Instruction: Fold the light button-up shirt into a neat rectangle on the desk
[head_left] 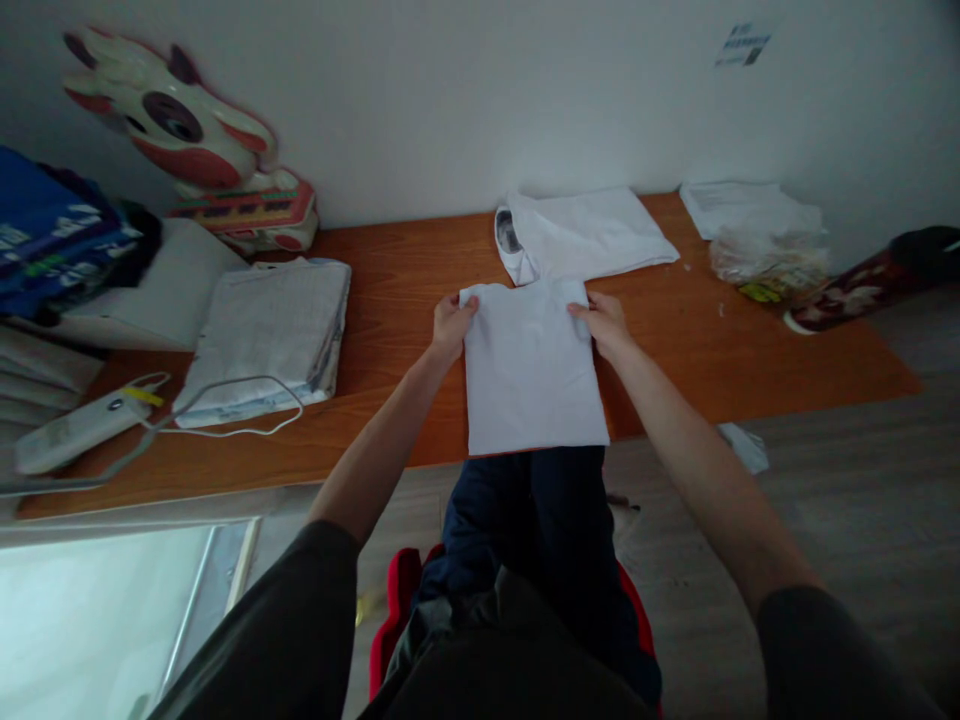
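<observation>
Both hands clamped on 1 folded white T-shirt [534,370]: left hand [450,328] pinches its far-left corner, right hand [606,325] the far-right, hands set apart so the cloth stays taut and square. It lies flat on the wooden table [375,280], near edge at the table front. A 2nd folded white shirt [585,232] sits just behind, touching.

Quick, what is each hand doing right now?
Left hand: closed on the white garment, far left corner.
Right hand: closed on its far right corner.
</observation>
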